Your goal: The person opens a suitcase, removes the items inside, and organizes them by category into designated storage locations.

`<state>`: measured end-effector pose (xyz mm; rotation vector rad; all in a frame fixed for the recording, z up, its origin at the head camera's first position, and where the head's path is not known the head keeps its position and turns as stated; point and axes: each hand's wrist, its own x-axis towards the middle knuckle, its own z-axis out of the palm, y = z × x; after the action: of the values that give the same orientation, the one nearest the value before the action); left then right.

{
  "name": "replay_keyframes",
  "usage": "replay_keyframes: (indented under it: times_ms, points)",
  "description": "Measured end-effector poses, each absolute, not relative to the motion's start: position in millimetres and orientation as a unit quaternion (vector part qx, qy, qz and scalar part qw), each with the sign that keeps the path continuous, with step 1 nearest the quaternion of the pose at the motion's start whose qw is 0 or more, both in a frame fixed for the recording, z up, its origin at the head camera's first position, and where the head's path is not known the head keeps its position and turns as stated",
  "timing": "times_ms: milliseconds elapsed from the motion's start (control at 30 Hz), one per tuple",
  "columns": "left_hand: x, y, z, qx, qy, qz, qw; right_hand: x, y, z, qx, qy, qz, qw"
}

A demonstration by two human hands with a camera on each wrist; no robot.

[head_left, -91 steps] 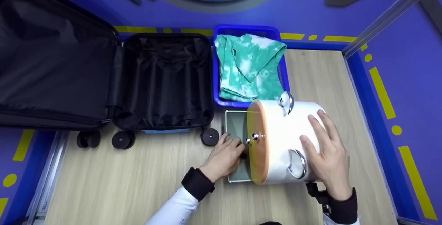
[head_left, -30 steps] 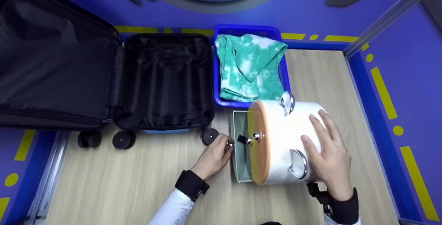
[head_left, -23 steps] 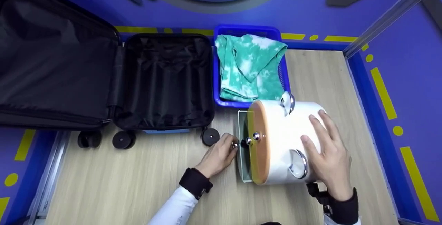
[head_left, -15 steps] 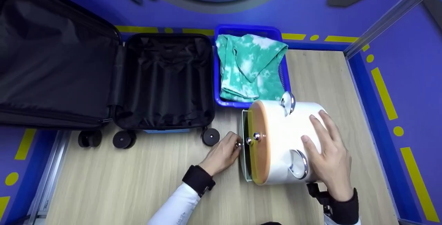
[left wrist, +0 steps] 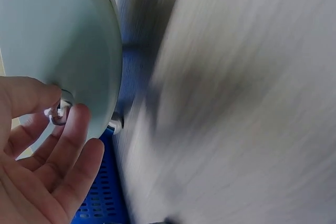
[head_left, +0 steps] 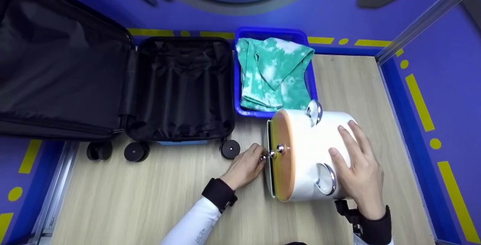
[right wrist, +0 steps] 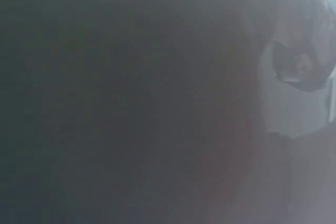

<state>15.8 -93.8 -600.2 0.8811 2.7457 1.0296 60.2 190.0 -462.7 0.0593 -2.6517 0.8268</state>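
A small white cabinet (head_left: 319, 139) with an orange and yellow front stands at the right, rounded chrome-edged pieces on its body. Its pale green lowest drawer (left wrist: 58, 19) shows only a narrow dark gap at the top. My left hand (head_left: 244, 167) pinches the chrome drawer knob (left wrist: 65, 100) between thumb and fingers. Two more chrome knobs (head_left: 280, 148) sit on the fronts above. My right hand (head_left: 359, 168) rests on the cabinet's top with fingers spread. The drawer's inside is hidden. Dark blur fills most of the right wrist view.
A black suitcase (head_left: 184, 87) lies open at the left, its wheel (head_left: 230, 149) close to my left hand. Behind the cabinet is a blue basket (head_left: 272, 31) holding a folded green and white tie-dye cloth (head_left: 274, 70). Blue walls border the wooden tabletop (head_left: 150, 200).
Three seconds ago my left hand was inside the pulled-out drawer with a small black object. It has since gripped the knob, and the drawer has slid right into the cabinet. The right hand stays put.
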Motion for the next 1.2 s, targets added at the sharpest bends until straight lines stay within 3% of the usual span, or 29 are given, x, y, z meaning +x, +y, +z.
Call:
replay_keyframes:
  times_ms: [567,800,867,1200]
  points:
    - [8,-88,-593,0.302,0.907,0.286,0.060,60,190,-461,0.026,-0.941,0.286,0.181]
    - [-18,-92,-562,0.312,0.875,0.367,-0.055,62,190,-461,0.016,-0.941,0.288,0.178]
    - [-26,-90,-548,0.319,0.861,0.392,-0.062,62,190,-461,0.016,-0.941,0.287,0.180]
    - [-56,-90,-512,0.443,0.798,0.407,-0.015,59,193,-462,0.033,-0.937,0.295,0.181]
